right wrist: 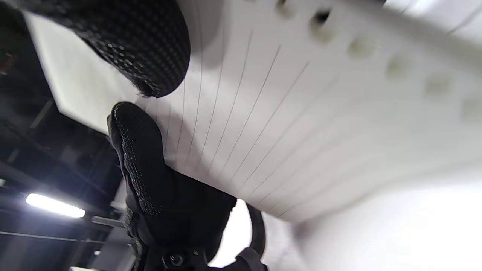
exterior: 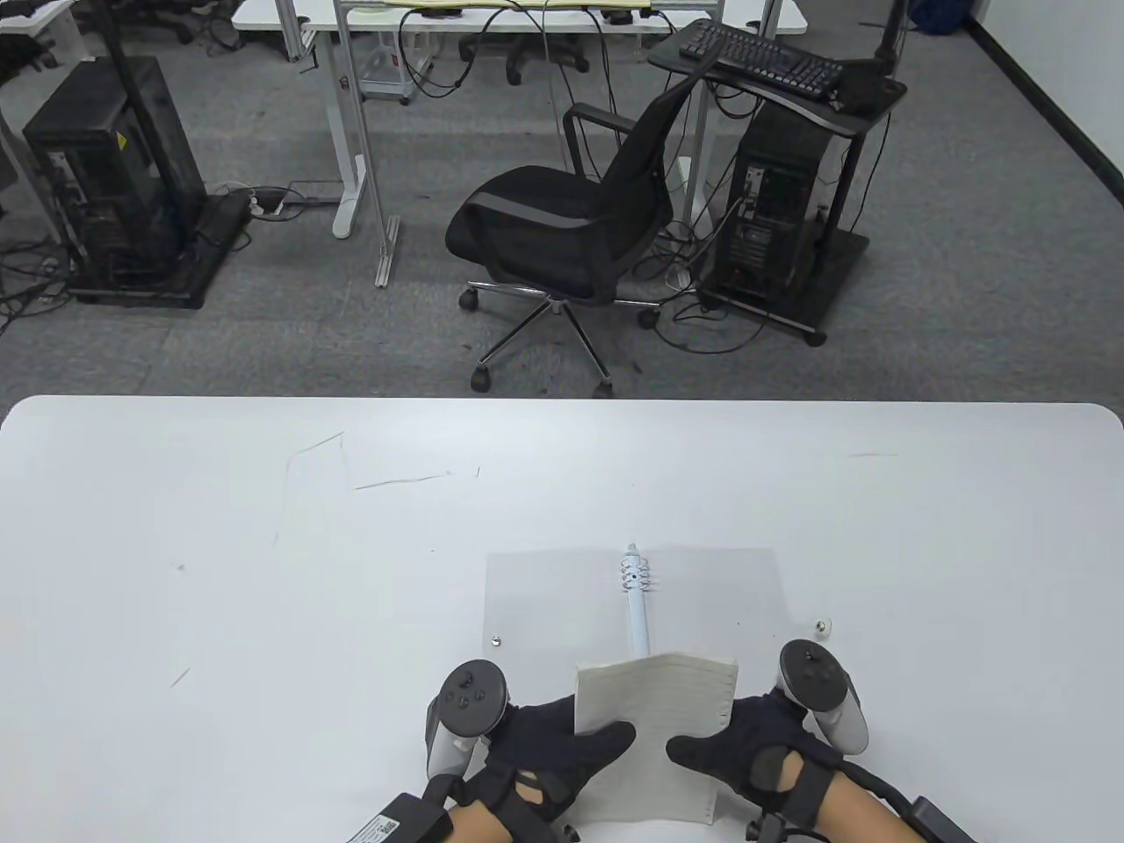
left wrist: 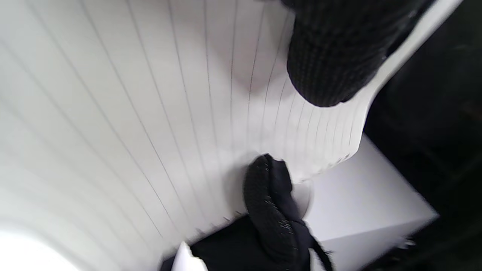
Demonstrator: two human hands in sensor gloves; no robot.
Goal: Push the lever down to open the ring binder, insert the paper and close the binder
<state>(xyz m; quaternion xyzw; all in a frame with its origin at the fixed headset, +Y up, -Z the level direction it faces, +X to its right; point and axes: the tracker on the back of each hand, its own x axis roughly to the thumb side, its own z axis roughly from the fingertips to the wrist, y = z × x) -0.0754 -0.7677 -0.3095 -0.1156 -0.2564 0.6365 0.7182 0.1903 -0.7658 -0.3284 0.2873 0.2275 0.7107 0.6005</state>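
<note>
Two hands on one stack of lined paper [exterior: 654,733], held at 6 o'clock on the table [exterior: 263,571], near edge. Left hand [exterior: 549,751] pinching left margin, thumb on top; right hand [exterior: 746,755] clamped likewise on the punched side, holes visible in right wrist view. Stack bowed, apparently lifted. At 12 o'clock from the stack: binder [exterior: 527,597] lying flat, covers spread, ring spine [exterior: 637,606] partly hidden under the sheets. Ring state not resolvable. Step judged: insertion. Next: line up holes over prongs, lower, then close.
</note>
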